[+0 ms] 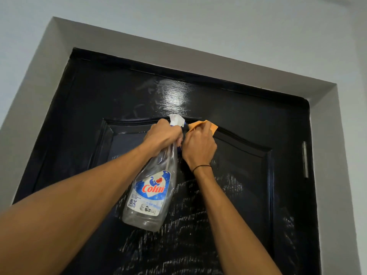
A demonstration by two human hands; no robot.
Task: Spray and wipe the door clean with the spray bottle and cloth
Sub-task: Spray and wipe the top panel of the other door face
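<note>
A glossy black panelled door (238, 120) fills the view, seen from below. My left hand (161, 135) grips the neck of a clear spray bottle (151, 195) with a blue label; its white nozzle points at the door near the top of the raised panel. Right beside it, my right hand (199, 147) holds an orange cloth (202, 125) against the panel's arched moulding. Most of the cloth is hidden behind my fingers. Whitish streaks cover the lower panel, and a wet shine sits above the hands.
A grey door frame (47, 66) surrounds the door, with pale wall (198, 20) above and to both sides. A metal hinge (305, 159) is on the door's right edge. A thin black band circles my right wrist.
</note>
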